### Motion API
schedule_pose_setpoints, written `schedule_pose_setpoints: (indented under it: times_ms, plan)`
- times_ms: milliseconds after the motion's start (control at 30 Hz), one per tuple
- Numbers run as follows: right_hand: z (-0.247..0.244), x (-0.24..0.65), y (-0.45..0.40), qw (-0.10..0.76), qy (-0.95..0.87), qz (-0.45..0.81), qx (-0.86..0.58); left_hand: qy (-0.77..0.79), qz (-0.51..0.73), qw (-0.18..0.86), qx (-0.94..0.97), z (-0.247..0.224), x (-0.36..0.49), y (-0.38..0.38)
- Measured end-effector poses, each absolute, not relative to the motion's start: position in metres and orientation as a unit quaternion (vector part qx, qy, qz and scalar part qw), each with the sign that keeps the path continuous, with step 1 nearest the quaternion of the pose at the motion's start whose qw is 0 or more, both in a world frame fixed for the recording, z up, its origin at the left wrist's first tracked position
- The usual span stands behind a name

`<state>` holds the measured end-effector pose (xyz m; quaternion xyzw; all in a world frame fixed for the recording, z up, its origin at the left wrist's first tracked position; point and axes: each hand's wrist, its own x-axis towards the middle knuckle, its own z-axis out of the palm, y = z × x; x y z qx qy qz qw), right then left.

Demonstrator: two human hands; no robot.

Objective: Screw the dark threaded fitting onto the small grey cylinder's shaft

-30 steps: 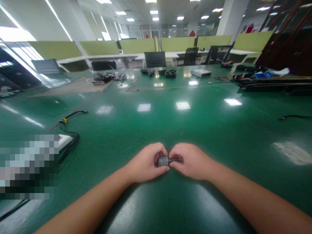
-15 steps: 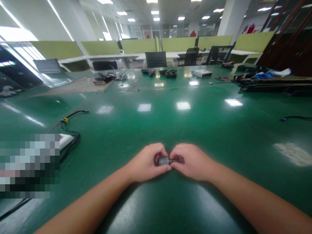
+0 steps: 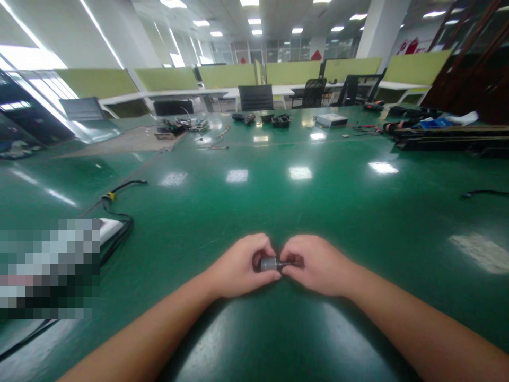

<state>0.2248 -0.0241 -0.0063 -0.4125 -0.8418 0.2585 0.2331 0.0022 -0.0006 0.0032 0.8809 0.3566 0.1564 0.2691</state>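
Observation:
A small grey metal cylinder (image 3: 269, 263) with a thin dark shaft (image 3: 287, 262) lies sideways between my hands, low in the middle of the view. My left hand (image 3: 244, 265) curls round the cylinder, thumb below and fingers above. The thumb and fingers of my right hand (image 3: 316, 264) pinch the shaft at its right side. The fingertips of the two hands are close to each other but apart. Both hands are over the green table (image 3: 254, 207).
At the left are a blurred-out object (image 3: 51, 265), a white end piece (image 3: 110, 230) and black cables (image 3: 121, 233). Electronic parts (image 3: 181, 126), a silver box (image 3: 331, 120) and dark strips (image 3: 445, 139) lie along the far side. Another cable (image 3: 483, 193) is at right.
The whole view has shifted slightly, so the table items appear a little further right. The hold of both hands on the part looks the same.

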Motion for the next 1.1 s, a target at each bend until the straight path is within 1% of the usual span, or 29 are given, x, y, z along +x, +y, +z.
schedule_pose_setpoints:
  times_ms: [767,1100]
  plan:
    - [-0.004,0.233,-0.025,0.22,-0.844,0.248,-0.422,0.356,0.153,0.277,0.879,0.003,0.0,0.0]
    - [-0.005,0.24,-0.024,0.198,-0.846,0.24,-0.434,0.363,0.151,0.294,0.871,0.003,0.0,0.001]
